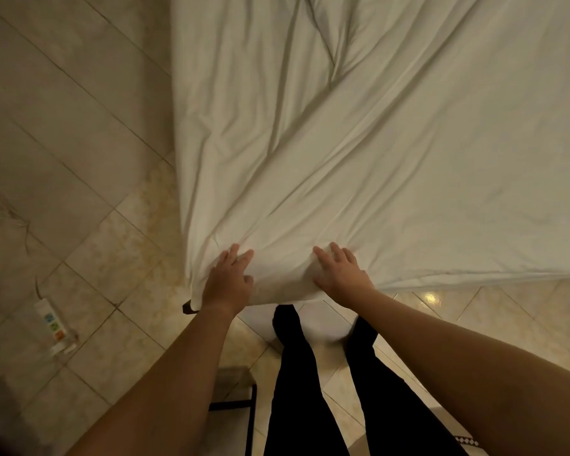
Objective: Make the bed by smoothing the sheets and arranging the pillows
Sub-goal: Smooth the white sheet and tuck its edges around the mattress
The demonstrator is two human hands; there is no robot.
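Head view: sheet [375, 153] under left hand [227, 279], right hand [341, 274].

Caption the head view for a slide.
The left hand and right hand press the wrinkled white sheet at its near corner, power strip on the floor.

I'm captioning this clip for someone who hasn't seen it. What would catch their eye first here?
The white sheet fills the upper right, crossed by long creases fanning from its near corner. Both hands rest on that corner, the left hand at its edge, the right hand beside it. A power strip lies on the tiled floor at left.
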